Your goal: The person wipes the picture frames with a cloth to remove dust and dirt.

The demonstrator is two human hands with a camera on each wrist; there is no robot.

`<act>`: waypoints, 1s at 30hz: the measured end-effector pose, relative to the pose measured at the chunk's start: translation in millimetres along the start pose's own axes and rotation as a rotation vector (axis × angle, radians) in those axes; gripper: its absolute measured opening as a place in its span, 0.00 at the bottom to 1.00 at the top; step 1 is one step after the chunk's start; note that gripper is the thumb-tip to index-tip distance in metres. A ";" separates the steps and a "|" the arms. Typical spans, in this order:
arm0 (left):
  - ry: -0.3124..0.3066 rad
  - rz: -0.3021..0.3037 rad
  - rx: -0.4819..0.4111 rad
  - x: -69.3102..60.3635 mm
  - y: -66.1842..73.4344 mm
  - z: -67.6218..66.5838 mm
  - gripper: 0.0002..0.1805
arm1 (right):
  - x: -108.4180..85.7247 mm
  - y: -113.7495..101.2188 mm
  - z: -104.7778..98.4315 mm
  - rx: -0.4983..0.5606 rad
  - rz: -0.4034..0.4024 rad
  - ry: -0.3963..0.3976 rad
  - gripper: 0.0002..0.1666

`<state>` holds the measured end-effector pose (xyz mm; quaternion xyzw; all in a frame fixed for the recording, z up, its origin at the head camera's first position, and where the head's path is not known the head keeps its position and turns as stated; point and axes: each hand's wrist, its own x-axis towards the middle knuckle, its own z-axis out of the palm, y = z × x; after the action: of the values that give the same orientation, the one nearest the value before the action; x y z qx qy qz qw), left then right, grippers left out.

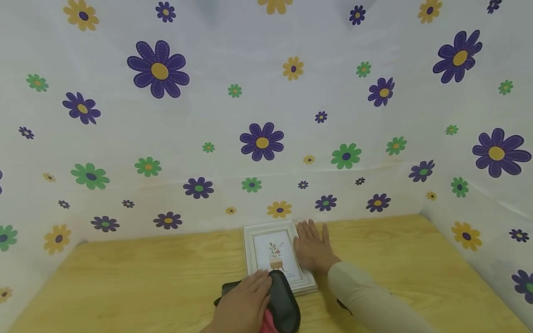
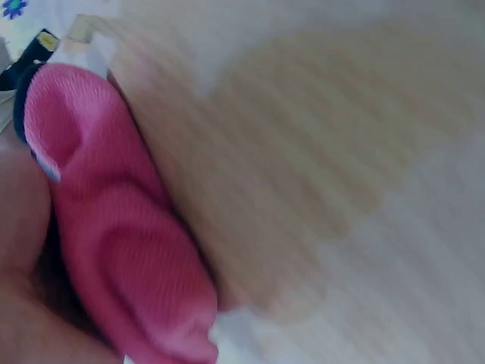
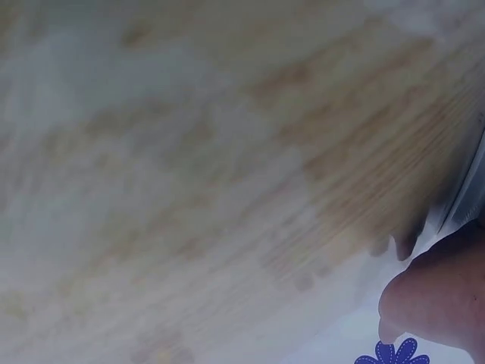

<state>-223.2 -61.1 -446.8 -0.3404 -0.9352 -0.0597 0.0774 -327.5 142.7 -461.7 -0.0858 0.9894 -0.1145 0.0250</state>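
Observation:
In the head view, a white picture frame (image 1: 250, 252) with a potted-plant print lies flat on the wooden table near the back wall. My right hand (image 1: 313, 247) rests along its right edge, fingers straight and pointing away. Across a dark, rounded item (image 1: 285, 296) at the frame's lower edge lies my left hand (image 1: 243, 303), its fingers extended and close together. Pink ribbed fabric (image 2: 129, 220), looking like a knitted sock, sits beside that hand in the left wrist view. What lies under the left palm is hidden.
White cloth with printed flowers (image 1: 262, 141) covers the back and side walls. Wood-grain table surface (image 1: 145, 277) extends to both sides of the frame. A small dark thing (image 1: 343, 306) shows partly beneath the right forearm.

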 end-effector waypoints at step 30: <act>-0.053 -0.069 0.104 43.9 62.3 7.4 0.24 | 2.5 7.7 1.0 0.020 0.054 -0.021 0.33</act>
<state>-217.0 15.1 -442.2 -0.3048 -0.9500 -0.0048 0.0681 -331.1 149.4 -464.5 -0.0602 0.9898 -0.1229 0.0395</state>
